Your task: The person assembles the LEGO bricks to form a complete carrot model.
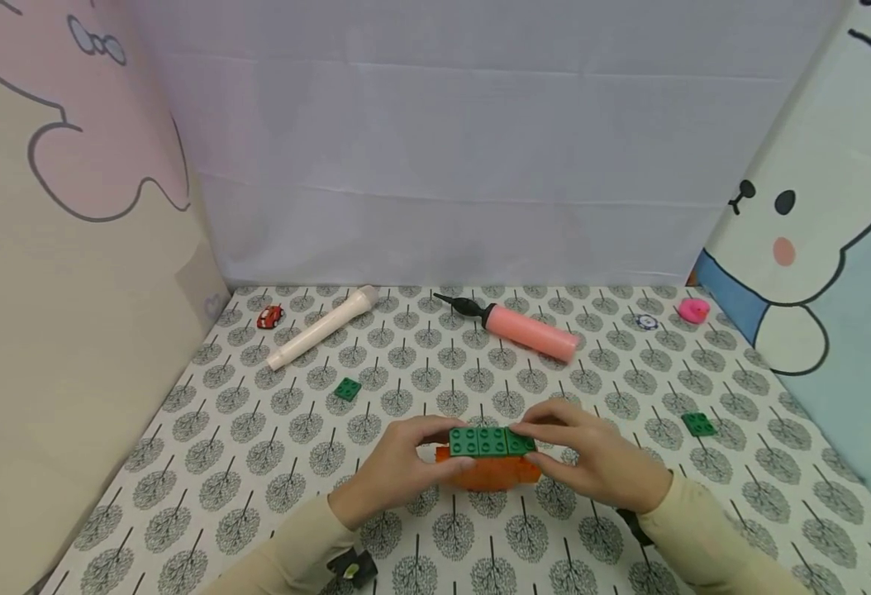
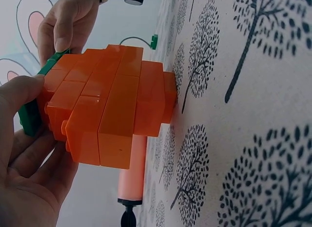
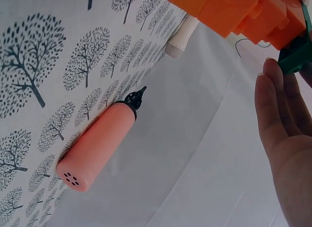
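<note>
An orange block build point(image 1: 489, 473) with stepped sides stands on the patterned cloth, in front of the person. Along its top runs a row of studded green toy bricks point(image 1: 480, 441). At the row's left end my left hand point(image 1: 400, 464) grips it between thumb and fingers; the left wrist view shows the thumb on the green layer. My right hand point(image 1: 601, 459) pinches the rightmost green brick point(image 1: 520, 444), thumb in front and fingers behind. In the left wrist view the orange build point(image 2: 105, 100) widens in the middle and narrows towards the cloth.
Loose green bricks lie at left point(image 1: 347, 388) and right point(image 1: 699, 424). Farther back are a red toy car point(image 1: 270, 316), a white microphone-like stick point(image 1: 322, 329), a pink hand pump point(image 1: 530, 332), a blue-white disc point(image 1: 646, 321) and a pink rubber duck point(image 1: 693, 310). Fabric walls point(image 1: 450, 149) surround the table.
</note>
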Tool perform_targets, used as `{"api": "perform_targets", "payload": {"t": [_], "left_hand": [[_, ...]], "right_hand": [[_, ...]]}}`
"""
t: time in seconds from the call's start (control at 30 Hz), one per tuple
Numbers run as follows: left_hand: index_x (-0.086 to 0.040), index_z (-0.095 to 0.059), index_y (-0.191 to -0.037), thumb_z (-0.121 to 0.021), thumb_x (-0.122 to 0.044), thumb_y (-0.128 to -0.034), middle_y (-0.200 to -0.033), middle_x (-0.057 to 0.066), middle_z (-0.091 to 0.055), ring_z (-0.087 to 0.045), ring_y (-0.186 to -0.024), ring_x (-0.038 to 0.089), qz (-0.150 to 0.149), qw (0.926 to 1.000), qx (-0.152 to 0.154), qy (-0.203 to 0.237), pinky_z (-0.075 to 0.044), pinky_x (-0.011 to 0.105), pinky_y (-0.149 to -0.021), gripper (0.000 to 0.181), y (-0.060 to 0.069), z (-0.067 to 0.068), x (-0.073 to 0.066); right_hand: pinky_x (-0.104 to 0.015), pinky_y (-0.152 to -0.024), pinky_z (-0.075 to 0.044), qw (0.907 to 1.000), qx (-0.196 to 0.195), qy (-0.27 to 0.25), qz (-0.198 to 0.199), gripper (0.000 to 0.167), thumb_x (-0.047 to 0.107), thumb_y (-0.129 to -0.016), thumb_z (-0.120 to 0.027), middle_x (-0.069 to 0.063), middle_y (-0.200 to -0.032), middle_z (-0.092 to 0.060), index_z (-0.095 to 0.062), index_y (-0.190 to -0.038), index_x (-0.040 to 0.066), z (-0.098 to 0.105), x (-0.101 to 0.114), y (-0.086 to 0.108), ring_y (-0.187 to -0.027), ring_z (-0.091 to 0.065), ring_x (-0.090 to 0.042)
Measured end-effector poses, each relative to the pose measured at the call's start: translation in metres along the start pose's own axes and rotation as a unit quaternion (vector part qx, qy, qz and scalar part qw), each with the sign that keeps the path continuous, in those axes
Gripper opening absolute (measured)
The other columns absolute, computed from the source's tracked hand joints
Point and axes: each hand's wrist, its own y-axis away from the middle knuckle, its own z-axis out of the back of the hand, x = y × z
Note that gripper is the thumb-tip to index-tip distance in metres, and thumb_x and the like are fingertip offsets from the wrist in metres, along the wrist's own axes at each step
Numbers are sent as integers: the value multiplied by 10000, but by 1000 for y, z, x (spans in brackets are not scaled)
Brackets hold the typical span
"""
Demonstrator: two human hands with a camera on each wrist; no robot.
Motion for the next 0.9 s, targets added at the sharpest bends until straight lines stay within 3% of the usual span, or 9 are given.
{"api": "perform_targets", "payload": {"t": [0.17,0.5,0.73,0.9], "left_hand": [[-199,-704,-1198,-774,-362,-862,-1102,-114,-705,-668,-1002,80,-15,10000,38,20,-540,282,-940,380,0,0,0],[-196,-701,-1205,-764,-365,-871,-1100,-109,-705,-668,-999,79,-73,9999,90,21,-538,283,-945,380,0,0,0],[-193,-699,-1205,-773,-353,-864,-1099,-79,-712,-668,-984,85,-10,9999,121,-74,-551,304,-926,384,-1,1,-1],[-206,-703,-1194,-781,-328,-860,-1098,-80,-714,-670,-980,91,43,9999,145,-13,-555,321,-922,363,-1,1,-2]], "right_hand": [[-139,-768,-471,10000,49,-5,-81,403,118,-881,-757,4,-1213,-578,-685,-1278,128,0,-1,0,-973,-542,-54],[-210,-770,-529,9996,73,-103,234,374,79,-870,-755,-31,-1160,-606,-701,-1240,58,3,-2,-7,-953,-574,-103],[-251,-823,-535,9994,189,250,-154,452,161,-902,-746,4,-1252,-586,-639,-1339,133,7,2,-1,-1045,-574,-97],[-275,-849,-531,9971,-155,709,-220,465,82,-884,-739,2,-1245,-618,-641,-1335,140,19,-15,11,-1086,-600,-148]]}}
